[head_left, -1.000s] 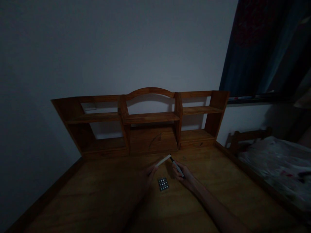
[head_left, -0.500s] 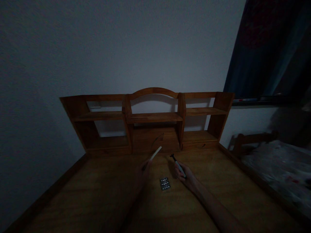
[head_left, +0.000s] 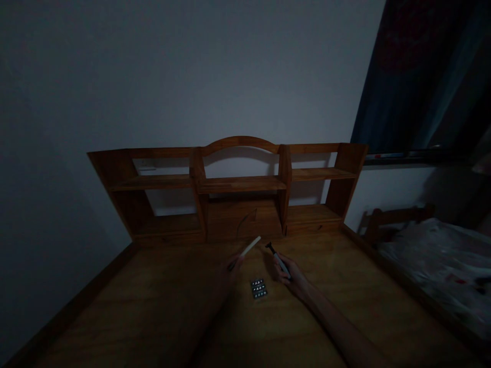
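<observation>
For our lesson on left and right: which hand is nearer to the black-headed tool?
Right. The right hand grips the black-headed tool; the left hand is off to the tool's left, holding a pale stick.

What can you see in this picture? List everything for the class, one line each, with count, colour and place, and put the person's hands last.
pale stick: one, whitish, in the left hand
slim tool: one, grey handle, black head, in the right hand
small pack: one, dark with shiny bits, on the table between the forearms
table: one, brown wood, under the hands
shelf unit: one, brown wood, at the table's back
wall: greyish, behind the shelves
curtain: dark blue with red, upper right
wooden rail: one, brown, beyond the table's right edge
clear plastic: whitish, right; contents unclear
left hand: one, bare, shadowed
right hand: one, bare
</observation>
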The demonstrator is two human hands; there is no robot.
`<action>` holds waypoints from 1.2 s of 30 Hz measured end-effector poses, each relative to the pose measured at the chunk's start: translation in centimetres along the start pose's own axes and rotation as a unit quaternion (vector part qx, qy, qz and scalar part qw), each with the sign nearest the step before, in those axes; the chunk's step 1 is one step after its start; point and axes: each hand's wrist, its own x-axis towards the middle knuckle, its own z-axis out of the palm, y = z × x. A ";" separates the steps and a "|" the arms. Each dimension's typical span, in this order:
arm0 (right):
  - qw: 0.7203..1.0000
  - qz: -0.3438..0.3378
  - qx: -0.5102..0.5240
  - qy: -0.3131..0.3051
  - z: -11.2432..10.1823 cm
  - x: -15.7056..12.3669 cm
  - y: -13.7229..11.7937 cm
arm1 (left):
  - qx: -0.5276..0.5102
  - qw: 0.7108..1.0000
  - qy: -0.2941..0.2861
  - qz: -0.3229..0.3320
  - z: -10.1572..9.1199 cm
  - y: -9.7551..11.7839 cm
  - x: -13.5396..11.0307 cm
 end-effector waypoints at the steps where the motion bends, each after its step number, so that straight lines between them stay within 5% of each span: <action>1: 1.000 0.000 -0.016 0.006 0.1 0.0 0.0 | -0.011 1.000 -0.001 0.001 -0.1 0.1 -0.1; 17: 0.987 -0.060 -0.136 0.061 0.7 0.0 0.6 | 0.043 0.996 -0.041 0.061 0.9 -0.1 -0.5; 25: 0.936 -0.180 -0.285 0.104 1.6 -0.6 0.6 | 0.037 0.998 -0.012 0.054 0.7 -0.4 -0.4; 30: 0.857 -0.267 -0.428 0.107 2.2 -1.3 0.4 | 0.053 0.997 0.004 0.054 0.4 0.2 -0.8; 36: 0.851 -0.276 -0.430 0.120 2.2 -1.4 0.6 | 0.031 0.998 -0.014 0.050 0.8 -0.4 -0.4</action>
